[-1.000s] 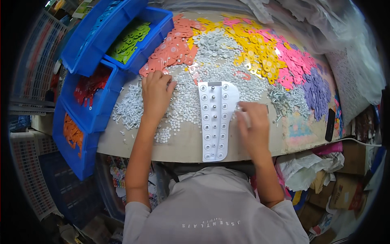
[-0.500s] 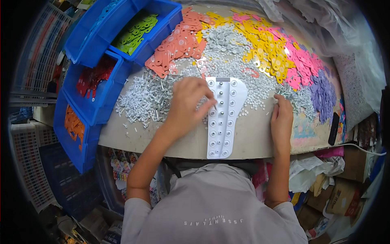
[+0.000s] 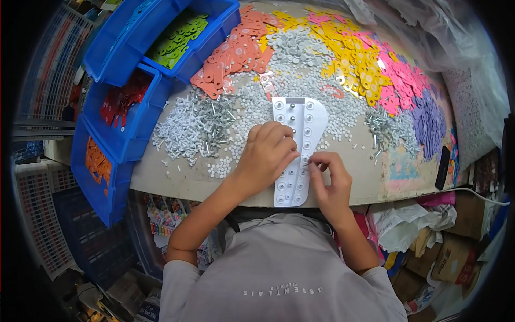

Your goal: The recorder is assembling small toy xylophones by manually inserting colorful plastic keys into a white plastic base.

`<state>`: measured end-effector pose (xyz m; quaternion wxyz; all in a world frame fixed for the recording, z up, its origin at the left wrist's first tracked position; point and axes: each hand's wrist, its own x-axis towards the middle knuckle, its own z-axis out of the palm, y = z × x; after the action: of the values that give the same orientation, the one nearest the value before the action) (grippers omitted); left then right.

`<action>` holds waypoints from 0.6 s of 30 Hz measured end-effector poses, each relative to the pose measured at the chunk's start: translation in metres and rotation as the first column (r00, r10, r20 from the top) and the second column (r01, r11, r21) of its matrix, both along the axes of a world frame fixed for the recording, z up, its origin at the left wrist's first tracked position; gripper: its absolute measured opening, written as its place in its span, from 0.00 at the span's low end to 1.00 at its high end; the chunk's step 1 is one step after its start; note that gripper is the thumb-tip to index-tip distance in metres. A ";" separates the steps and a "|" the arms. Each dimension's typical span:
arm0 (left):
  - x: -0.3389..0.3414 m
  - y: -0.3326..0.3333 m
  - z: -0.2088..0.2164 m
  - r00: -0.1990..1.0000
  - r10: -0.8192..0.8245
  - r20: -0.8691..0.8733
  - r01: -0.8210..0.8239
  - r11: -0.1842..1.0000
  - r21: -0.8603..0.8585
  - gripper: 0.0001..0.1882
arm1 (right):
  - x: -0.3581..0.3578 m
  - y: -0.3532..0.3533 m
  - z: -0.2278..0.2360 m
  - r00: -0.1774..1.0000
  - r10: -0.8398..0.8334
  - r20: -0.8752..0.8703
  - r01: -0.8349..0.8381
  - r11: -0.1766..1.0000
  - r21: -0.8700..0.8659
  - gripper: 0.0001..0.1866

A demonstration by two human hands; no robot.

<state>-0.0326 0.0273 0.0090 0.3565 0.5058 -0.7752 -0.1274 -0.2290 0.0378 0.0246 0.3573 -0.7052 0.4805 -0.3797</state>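
Note:
A white paddle-shaped board (image 3: 318,119) lies upright before me at the table's near edge, with rows of round studded sockets and metal pins down its middle. Over its left side bends my left hand (image 3: 267,153), thumb and fingers pinched together above the middle row. Whatever those fingertips hold is hidden. From the right, my right hand (image 3: 333,180) reaches the board's right-hand row, thumb and forefinger closed at a socket. Anything between them is too small to name. Left of the board is a heap of white and silver screw-like pins (image 3: 188,131).
Small white caps (image 3: 343,110) spread beyond the board, below larger grey ones (image 3: 300,48). Coral (image 3: 236,56), yellow (image 3: 365,70), pink (image 3: 402,86) and purple tabs (image 3: 427,129) ring the far side. Blue bins (image 3: 126,142) stand left; another pin heap (image 3: 394,131) lies right.
My right hand has come left from beside the right pin heap to the board's right row. The left hand has moved nearer to me and farther over the board.

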 end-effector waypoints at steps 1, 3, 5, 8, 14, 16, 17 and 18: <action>0.000 0.000 -0.001 1.000 0.006 0.018 -0.006 1.000 -0.013 0.10 | 0.002 0.002 -0.001 1.000 0.006 0.012 -0.007 0.999 0.046 0.07; -0.001 0.001 -0.004 0.999 0.013 0.036 -0.012 1.000 -0.027 0.10 | 0.003 0.004 -0.001 1.000 0.013 -0.005 -0.013 0.998 0.055 0.08; -0.001 0.003 -0.007 0.996 -0.007 0.091 0.015 0.996 -0.084 0.10 | 0.004 0.004 -0.001 0.997 0.068 -0.027 -0.066 0.996 0.066 0.07; 0.003 0.010 -0.006 0.979 -0.065 0.192 0.086 0.991 -0.102 0.10 | 0.006 0.003 -0.002 0.996 0.088 -0.032 -0.085 0.993 0.080 0.08; 0.012 0.012 0.014 0.993 -0.102 0.058 0.103 0.995 0.002 0.08 | 0.007 -0.001 -0.006 0.972 0.189 -0.143 -0.203 0.975 -0.090 0.11; 0.022 0.008 0.015 0.999 0.021 0.042 -0.021 1.000 -0.005 0.07 | 0.007 -0.001 -0.006 0.968 0.192 -0.161 -0.212 0.970 -0.121 0.11; 0.029 0.005 0.016 0.990 0.138 0.022 -0.138 0.990 -0.009 0.06 | 0.007 -0.001 -0.006 0.965 0.189 -0.183 -0.217 0.964 -0.150 0.10; 0.039 -0.002 0.017 0.970 0.239 0.046 -0.236 0.970 -0.055 0.04 | 0.007 -0.002 -0.005 0.965 0.187 -0.182 -0.215 0.965 -0.152 0.10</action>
<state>0.0062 0.0257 0.0261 0.3609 0.5892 -0.7211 -0.0513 -0.2220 0.0358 0.0193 0.2909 -0.8077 0.4000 -0.3209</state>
